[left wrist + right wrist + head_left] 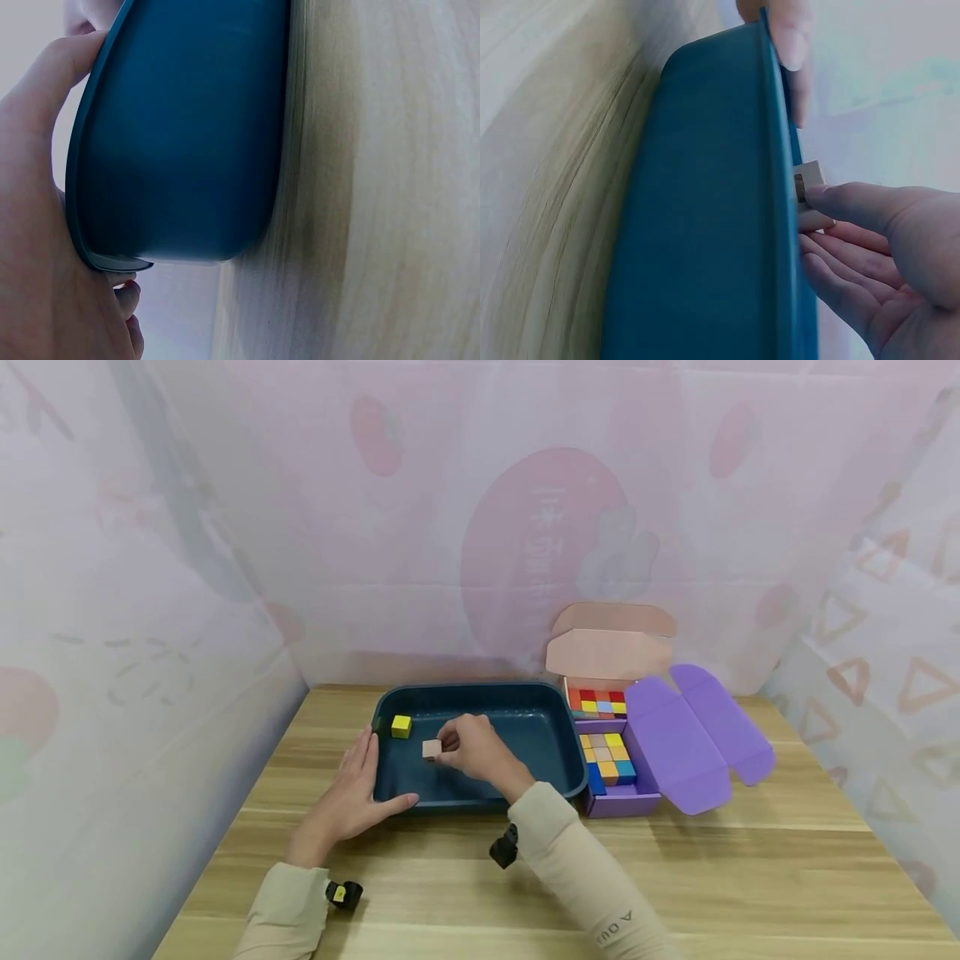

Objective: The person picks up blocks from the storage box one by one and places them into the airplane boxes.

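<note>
Wooden table (750,860) | right hand (472,752) pinches beige cube (431,749) in tray (540,714) | left hand (352,793) flat against rim | yellow cube (401,726) nearby

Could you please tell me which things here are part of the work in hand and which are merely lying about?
In use: beige cube, pinched by the right hand; blue tray, steadied by the left hand; yellow cube in the tray.
Lying about: purple box of cubes; pink box of cubes.

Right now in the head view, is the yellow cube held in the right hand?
No: the yellow cube lies alone in the blue tray, while the right hand pinches a beige cube.
</note>
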A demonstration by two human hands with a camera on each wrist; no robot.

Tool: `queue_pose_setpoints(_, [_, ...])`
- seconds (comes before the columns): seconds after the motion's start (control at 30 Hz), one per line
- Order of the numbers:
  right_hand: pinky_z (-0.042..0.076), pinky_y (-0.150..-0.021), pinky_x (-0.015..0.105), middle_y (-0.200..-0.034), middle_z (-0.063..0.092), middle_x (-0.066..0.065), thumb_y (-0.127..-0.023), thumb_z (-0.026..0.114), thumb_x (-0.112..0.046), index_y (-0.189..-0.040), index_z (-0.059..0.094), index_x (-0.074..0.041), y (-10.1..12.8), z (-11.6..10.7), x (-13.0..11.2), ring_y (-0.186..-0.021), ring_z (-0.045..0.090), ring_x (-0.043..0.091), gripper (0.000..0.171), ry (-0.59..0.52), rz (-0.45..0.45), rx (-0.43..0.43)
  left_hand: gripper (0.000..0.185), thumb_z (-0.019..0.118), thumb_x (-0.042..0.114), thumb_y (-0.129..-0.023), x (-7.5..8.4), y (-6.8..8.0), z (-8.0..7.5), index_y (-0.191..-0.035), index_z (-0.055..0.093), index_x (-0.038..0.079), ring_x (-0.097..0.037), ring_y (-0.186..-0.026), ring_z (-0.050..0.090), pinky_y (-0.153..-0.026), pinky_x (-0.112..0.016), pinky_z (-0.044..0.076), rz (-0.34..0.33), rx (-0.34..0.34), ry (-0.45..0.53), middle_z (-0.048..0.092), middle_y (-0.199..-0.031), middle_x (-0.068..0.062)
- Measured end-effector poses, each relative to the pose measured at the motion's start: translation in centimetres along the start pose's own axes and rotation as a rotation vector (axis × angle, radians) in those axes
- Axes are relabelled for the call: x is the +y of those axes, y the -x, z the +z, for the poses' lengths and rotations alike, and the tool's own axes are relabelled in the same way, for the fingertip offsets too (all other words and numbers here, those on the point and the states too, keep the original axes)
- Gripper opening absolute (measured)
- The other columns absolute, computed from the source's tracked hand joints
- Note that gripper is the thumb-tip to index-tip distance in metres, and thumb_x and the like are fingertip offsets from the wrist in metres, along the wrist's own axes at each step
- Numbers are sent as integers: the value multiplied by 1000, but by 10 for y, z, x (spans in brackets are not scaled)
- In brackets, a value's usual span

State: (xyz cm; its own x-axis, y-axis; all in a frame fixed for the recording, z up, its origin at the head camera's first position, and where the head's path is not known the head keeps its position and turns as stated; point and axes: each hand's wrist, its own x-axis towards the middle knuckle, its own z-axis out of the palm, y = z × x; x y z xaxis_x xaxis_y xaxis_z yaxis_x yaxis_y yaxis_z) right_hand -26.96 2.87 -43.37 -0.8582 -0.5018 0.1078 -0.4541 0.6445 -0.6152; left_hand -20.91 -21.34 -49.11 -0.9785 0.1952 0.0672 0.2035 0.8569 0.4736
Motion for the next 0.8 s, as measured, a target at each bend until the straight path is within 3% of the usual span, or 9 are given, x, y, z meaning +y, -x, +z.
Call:
queue_pose_setpoints(0.33, [66, -87, 36, -110, 81, 8, -95, 81, -17, -117, 78, -5, 43, -35, 16, -95, 78, 16, 26, -109, 17, 12, 132, 65, 80, -87, -1, 2, 0, -168, 0, -2, -45, -165, 2, -131, -68, 10, -6, 1, 8, -7, -179, -19])
queue_pose_setpoints(0.8, [66, -87, 39, -109, 81, 8, -91, 84, -18, -116, 79, -8, 90, -83, 58, -95, 79, 19, 28, -95, 37, 93, 131, 66, 78, -88, -1, 0, 2, -168, 1, -3, -46, -165, 2, -131, -68, 9, 17, 16, 20, -8, -178, -20])
